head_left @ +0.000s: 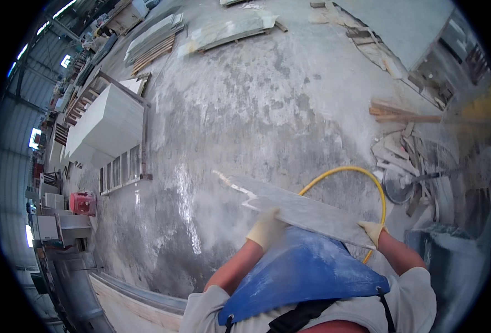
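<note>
A long grey stone slab (312, 208) with a jagged, whitish broken end lies across the front of my blue apron (306, 269). In a cream glove, my left hand (265, 228) grips its near edge toward the broken end; the fingers are partly blurred. My right hand (372, 232), gloved the same way, is closed round the slab's right end. Both palms and some fingers are hidden by the slab or by blur. A yellow hose (383, 194) arcs up from behind the slab and comes down beside my right hand.
Broken stone offcuts (395, 151) and wooden beams (403, 115) lie at the right, near a round fan (398, 186). At the left stand a rack with pale blocks (109, 125) and a red stool (82, 203). Stacked slabs (231, 32) lie farther off on the wet concrete floor (229, 105).
</note>
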Motion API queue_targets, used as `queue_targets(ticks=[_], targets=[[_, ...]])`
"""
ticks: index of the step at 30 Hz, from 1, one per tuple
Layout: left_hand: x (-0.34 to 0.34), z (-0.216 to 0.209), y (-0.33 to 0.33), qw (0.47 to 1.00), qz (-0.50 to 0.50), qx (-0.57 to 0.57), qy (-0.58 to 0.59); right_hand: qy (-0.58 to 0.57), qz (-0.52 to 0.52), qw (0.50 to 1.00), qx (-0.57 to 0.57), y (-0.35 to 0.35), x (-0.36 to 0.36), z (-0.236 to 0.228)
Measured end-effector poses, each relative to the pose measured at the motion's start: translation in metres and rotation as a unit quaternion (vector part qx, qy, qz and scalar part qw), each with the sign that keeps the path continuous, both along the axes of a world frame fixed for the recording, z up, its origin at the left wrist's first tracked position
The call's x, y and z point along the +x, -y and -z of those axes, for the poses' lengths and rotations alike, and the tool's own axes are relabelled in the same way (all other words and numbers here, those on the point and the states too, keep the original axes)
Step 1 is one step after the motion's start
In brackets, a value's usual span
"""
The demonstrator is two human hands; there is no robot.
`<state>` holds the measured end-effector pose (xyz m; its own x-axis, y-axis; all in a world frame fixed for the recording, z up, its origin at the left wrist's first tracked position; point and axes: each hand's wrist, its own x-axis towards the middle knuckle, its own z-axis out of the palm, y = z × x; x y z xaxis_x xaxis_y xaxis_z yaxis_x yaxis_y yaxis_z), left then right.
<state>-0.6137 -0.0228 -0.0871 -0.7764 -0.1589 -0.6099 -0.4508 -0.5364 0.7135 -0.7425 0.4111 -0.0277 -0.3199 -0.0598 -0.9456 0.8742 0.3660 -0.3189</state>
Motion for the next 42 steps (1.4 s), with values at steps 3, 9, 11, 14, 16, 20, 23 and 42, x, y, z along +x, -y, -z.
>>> queue_targets(ticks=[3,9,11,14,16,20,23,42], targets=[[-0.06,0.001,0.043,0.981,0.053,-0.167,-0.087,0.024,0.054,0.997,-0.05,0.052,-0.1,0.005],[-0.219,-0.029,0.141,0.992,-0.006,-0.112,-0.065,0.034,0.027,0.998,-0.042,0.155,-0.259,0.023],[-0.288,-0.059,0.173,0.999,-0.042,-0.01,-0.002,0.024,0.005,0.999,-0.023,0.19,-0.299,0.024],[-0.391,-0.112,0.218,0.968,-0.145,0.163,0.126,-0.071,-0.065,0.995,0.004,0.235,-0.365,0.026],[-0.449,-0.114,0.254,0.974,-0.109,0.175,0.098,-0.017,-0.023,0.999,-0.015,0.231,-0.412,0.079],[-0.544,-0.097,0.314,0.976,-0.11,0.127,0.138,0.082,0.074,0.993,-0.029,0.291,-0.488,0.061],[-0.623,-0.109,0.361,0.981,-0.108,0.105,0.124,0.077,0.099,0.992,-0.023,0.366,-0.554,0.016],[-1.037,-0.103,0.636,0.947,-0.276,0.117,0.114,0.028,-0.102,0.993,-0.047,0.697,-1.124,0.05]])
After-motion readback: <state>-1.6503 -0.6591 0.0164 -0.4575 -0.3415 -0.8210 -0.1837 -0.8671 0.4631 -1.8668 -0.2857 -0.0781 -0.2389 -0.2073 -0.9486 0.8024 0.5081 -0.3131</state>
